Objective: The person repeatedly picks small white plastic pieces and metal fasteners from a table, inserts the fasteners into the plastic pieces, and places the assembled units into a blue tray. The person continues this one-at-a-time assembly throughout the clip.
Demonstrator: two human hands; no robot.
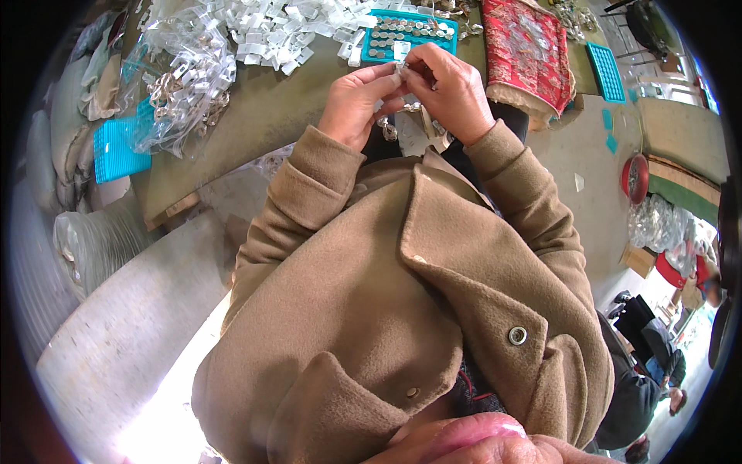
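Over the table's near edge, my left hand [348,107] and my right hand [454,87] meet fingertip to fingertip, both closed in a pinch. Between them stands a small transparent plastic piece [401,51]. A shiny metal link chain [389,130], like a bracelet or watch strap, hangs beneath the fingers; where it joins the plastic piece is hidden. Just beyond my hands lies a teal tray [366,48] holding rows of small round silvery pieces. A heap of similar transparent plastic pieces [270,31] spreads to the left of the tray.
At the left, a plastic bag [189,85] with metal chains sits by stacked teal trays [120,152]. Red patterned cloth [527,54] covers something right of my hands. Farther right are another teal tray [605,72] and a red basin [635,179]. Another person [635,402] is at lower right.
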